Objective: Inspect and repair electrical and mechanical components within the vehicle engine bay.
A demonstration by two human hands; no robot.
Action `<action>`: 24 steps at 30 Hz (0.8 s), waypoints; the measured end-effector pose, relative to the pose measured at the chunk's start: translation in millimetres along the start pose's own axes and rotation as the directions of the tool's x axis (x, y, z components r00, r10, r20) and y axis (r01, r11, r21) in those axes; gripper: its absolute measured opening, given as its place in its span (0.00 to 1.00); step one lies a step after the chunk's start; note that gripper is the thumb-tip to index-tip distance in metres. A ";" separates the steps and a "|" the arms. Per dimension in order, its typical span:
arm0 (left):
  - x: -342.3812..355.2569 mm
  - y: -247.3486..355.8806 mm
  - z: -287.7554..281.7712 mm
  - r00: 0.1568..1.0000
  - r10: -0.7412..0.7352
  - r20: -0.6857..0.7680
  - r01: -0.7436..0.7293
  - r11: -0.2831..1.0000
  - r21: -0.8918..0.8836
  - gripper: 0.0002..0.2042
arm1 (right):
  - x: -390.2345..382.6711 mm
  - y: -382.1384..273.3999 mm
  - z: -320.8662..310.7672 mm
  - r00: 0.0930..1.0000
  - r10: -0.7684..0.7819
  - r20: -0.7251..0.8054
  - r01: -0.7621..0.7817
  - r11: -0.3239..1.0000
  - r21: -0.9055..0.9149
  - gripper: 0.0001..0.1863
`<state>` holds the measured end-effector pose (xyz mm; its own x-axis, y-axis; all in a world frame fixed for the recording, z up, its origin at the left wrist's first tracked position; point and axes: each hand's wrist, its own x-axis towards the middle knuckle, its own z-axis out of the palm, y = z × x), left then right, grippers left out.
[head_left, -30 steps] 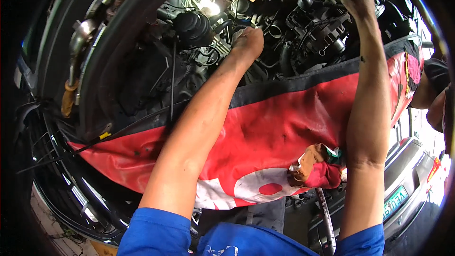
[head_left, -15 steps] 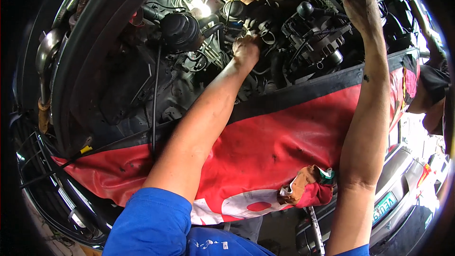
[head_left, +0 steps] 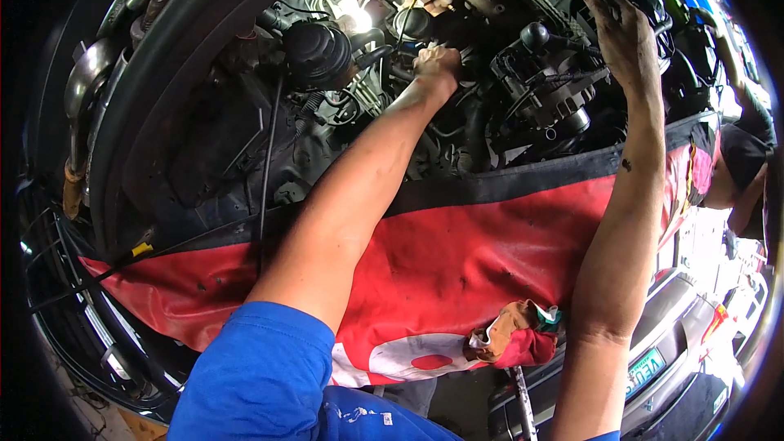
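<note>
Deep in the engine bay, my left hand [head_left: 438, 67] is closed, its fingers curled among dark hoses. Whatever it grips is hidden behind the knuckles. Just left of it are a black round reservoir [head_left: 318, 55] and a bent black hose [head_left: 374, 55]. The alternator [head_left: 549, 91] sits between my two hands. My right hand [head_left: 627, 37] reaches to the far right, its fingers stretched out and apart against dark engine parts. No held object shows in it, though its fingertips are partly lost in shadow.
A red fender cover [head_left: 490, 245] with a black border hangs over the near edge. A crumpled brown and red cloth [head_left: 518, 333] lies on it. A thin black rod [head_left: 272, 155] stands at left. A bright lamp [head_left: 357, 20] shines within the bay. Another person [head_left: 739, 167] is at far right.
My left hand has turned and pushed slightly right, covering a metal ring that showed beside it before. My right hand stays by the same parts, its fingers now more visible. The view has shifted slightly.
</note>
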<state>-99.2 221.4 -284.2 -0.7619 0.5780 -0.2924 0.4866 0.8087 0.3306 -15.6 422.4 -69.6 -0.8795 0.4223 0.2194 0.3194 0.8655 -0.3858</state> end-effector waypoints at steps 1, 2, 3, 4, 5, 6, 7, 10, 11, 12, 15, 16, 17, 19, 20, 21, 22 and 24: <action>1.5 1.4 -1.1 0.999 -0.016 -0.036 0.016 1.000 0.011 0.10 | -0.5 -0.6 -0.5 1.000 0.024 -0.006 -0.024 1.000 -0.005 0.24; 2.5 2.3 -1.6 1.000 -0.021 0.005 0.021 1.000 0.003 0.09 | -0.3 -1.3 -0.7 1.000 0.002 -0.010 -0.003 1.000 -0.004 0.24; 3.8 2.9 -1.8 0.998 -0.018 0.064 0.019 1.000 -0.018 0.09 | -0.5 -1.7 -1.1 1.000 0.002 -0.009 -0.002 1.000 -0.007 0.24; 3.4 4.5 0.4 0.998 -0.033 0.055 0.032 0.999 0.007 0.11 | -1.0 -1.8 -1.4 1.000 0.005 0.000 -0.005 1.000 -0.007 0.23; 2.8 5.5 3.1 0.998 -0.037 0.047 0.036 0.999 0.022 0.11 | -1.2 -1.8 -1.7 1.000 0.010 0.007 -0.010 1.000 -0.007 0.23; 1.8 5.9 6.5 0.999 -0.043 0.021 0.042 0.998 0.049 0.11 | -1.4 -1.7 -1.4 1.000 0.012 0.005 -0.012 1.000 -0.009 0.23; 0.6 6.7 10.9 1.000 -0.027 0.010 0.026 0.997 0.067 0.11 | -1.7 -1.6 -0.8 1.000 0.024 0.001 -0.024 1.000 -0.004 0.23; -12.6 -0.9 28.3 0.974 0.040 -0.222 -0.048 0.998 -0.032 0.09 | -1.4 -0.3 0.7 1.000 -0.005 -0.022 0.005 1.000 0.007 0.23; -15.8 -3.6 34.2 0.951 0.086 -0.297 -0.105 0.993 -0.049 0.08 | -1.1 0.1 1.2 0.998 -0.047 -0.041 0.047 0.999 0.016 0.23; -18.6 -5.6 40.4 0.906 0.115 -0.408 -0.154 0.986 -0.065 0.06 | -0.8 0.5 1.2 0.998 -0.047 -0.041 0.048 0.999 0.016 0.23; -8.2 -6.6 54.5 0.942 0.079 -0.327 -0.097 0.994 -0.041 0.07 | -0.8 0.7 -0.2 0.999 -0.037 -0.006 0.037 0.998 0.057 0.22; -8.3 -8.6 60.0 0.945 0.063 -0.320 -0.074 0.997 -0.021 0.07 | -0.9 0.2 -0.8 1.000 -0.013 -0.001 0.013 0.999 0.043 0.22; -10.4 -11.4 65.5 0.900 0.110 -0.421 -0.136 0.990 -0.034 0.08 | -1.2 -0.5 -1.4 1.000 0.011 0.005 -0.011 0.999 0.031 0.22; -11.8 -12.9 74.7 0.842 0.153 -0.518 -0.201 0.979 -0.037 0.08 | -1.0 -2.0 -2.9 1.000 0.016 0.020 -0.016 1.000 0.004 0.21; -12.6 -13.1 77.9 0.869 0.093 -0.487 -0.130 0.991 -0.044 0.09 | -1.9 -2.8 -2.6 0.999 0.033 0.020 -0.033 0.999 0.011 0.21; -11.6 -13.6 78.6 0.916 0.037 -0.399 -0.072 0.995 -0.075 0.09 | -2.4 -3.2 -2.4 0.999 0.049 0.019 -0.050 0.999 0.019 0.21; -11.6 -13.6 78.3 0.889 0.028 -0.457 -0.055 0.997 -0.047 0.09 | -2.1 -2.9 -2.6 0.999 0.047 0.019 -0.047 0.999 0.021 0.21; -7.8 -12.6 70.7 0.896 0.045 -0.441 -0.034 0.999 0.033 0.09 | -2.1 -0.7 -2.0 1.000 0.026 0.011 -0.026 0.999 0.040 0.21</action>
<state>-69.2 214.5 -349.5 -0.8495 0.5061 0.1490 0.5261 0.7917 0.3105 -13.3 421.4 -68.0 -0.8748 0.4415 0.1995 0.3279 0.8427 -0.4270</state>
